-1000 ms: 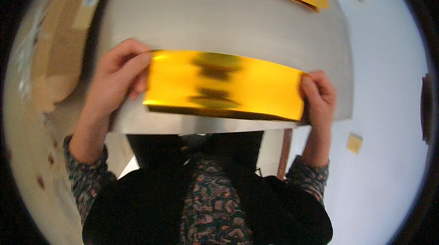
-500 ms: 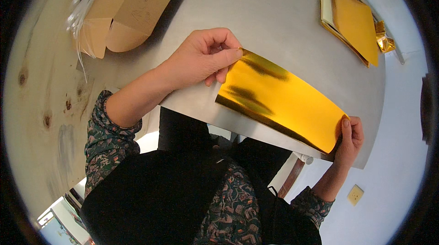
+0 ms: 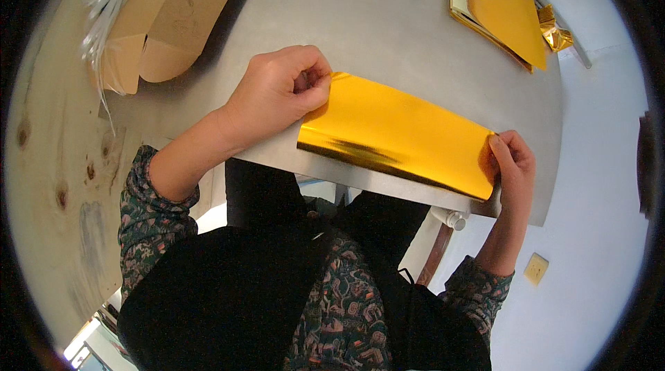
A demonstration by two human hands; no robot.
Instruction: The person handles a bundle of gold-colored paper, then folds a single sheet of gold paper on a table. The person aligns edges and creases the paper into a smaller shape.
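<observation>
Left hand (image 3: pixel 277 88) is closed, pinching the upper left corner of a gold foil strip (image 3: pixel 409 134); right hand (image 3: pixel 515 160) is closed on its right end. Strip lies over the grey counter (image 3: pixel 346 18), near the front edge.

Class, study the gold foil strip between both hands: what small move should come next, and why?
I'd probably slide the left hand to the near-left corner of the gold foil strip: that corner looks unheld, while this hand pinches the far-left corner and the right hand holds the opposite end.
</observation>
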